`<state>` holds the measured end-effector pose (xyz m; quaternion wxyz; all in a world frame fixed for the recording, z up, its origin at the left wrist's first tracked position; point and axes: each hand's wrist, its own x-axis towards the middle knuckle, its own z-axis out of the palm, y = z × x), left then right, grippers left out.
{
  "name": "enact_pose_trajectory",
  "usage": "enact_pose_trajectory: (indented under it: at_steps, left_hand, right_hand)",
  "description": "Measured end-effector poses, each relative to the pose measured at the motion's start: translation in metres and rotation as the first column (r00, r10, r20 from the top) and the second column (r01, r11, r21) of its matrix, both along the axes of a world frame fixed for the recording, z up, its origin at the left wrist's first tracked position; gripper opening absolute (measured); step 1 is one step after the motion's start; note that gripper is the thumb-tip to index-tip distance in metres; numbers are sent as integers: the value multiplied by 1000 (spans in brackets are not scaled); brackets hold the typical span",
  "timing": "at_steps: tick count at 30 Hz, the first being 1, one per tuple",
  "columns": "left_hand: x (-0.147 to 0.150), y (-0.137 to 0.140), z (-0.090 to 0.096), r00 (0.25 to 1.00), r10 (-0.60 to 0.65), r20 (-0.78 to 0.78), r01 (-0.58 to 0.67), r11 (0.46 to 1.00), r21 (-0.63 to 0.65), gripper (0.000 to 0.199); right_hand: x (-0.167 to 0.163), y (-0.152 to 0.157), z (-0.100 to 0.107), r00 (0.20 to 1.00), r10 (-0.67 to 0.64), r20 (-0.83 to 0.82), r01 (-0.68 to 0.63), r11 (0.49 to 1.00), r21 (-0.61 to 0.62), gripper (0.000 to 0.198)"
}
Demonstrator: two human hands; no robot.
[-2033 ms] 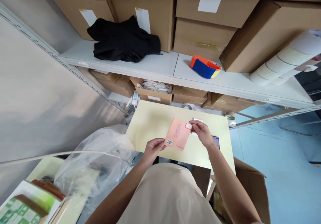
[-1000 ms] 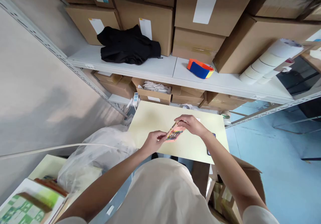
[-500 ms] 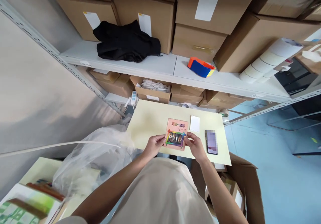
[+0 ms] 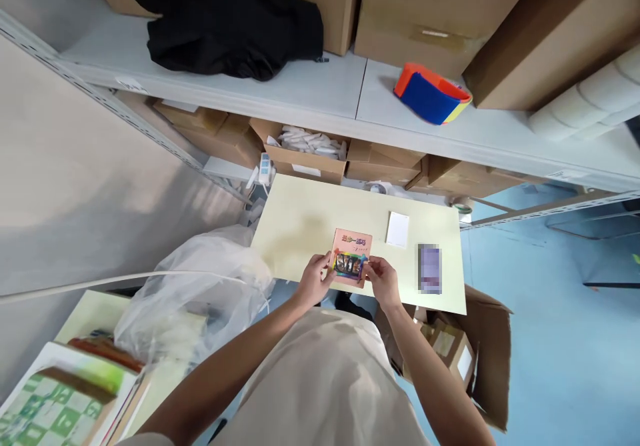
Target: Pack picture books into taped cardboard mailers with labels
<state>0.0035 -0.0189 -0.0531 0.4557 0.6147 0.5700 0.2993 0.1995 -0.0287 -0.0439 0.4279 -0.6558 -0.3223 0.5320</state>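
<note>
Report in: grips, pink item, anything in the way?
Left grip, right grip: pinching opposite side edges of pink item. Printed picture faces camera. Nothing seen blocking; white card and pixelated device lie apart, to its right.

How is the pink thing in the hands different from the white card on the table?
The pink thing has writing and a rainbow-bordered picture, while the white card looks mostly plain. The pink thing is held by the left hand and right hand; the white card lies untouched on the table. The pink thing also looks bigger than the white card here. Both look flat and four-sided.
</note>
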Motion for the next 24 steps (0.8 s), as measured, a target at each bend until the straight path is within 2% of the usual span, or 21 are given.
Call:
enact_pose_trajectory:
  at_steps: [3,7,11,14,17,21,24]
  left_hand:
    - [0,10,-22,995,9,-96,-10,1000,-6,45]
    - [3,30,-50,989,20,-147,-28,998,-55,48]
    - [5,52,-68,986,22,-164,-36,996,-86,44]
    - [-2,73,-77,979,73,-192,-87,994,-65,45]
    - [-21,103,-86,950,184,-253,-192,981,-8,47]
    - [-67,154,-99,874,344,-344,-342,937,69,51]
    - [-107,188,-112,854,374,-363,-371,925,80,48]
  right_hand:
    - [-5,13,-32,990,49,132,-49,999,-5,34]
    - [-8,34,-67,959,140,246,-134,990,-42,23]
    - [-9,56,-86,935,172,309,-156,985,-74,18]
    - [-19,81,-93,933,181,310,-170,983,-62,17]
    - [-46,122,-101,952,184,246,-179,983,-42,16]
    - [-101,186,-116,971,207,116,-206,978,-28,14]
    - [-145,225,-130,976,214,39,-213,977,-30,14]
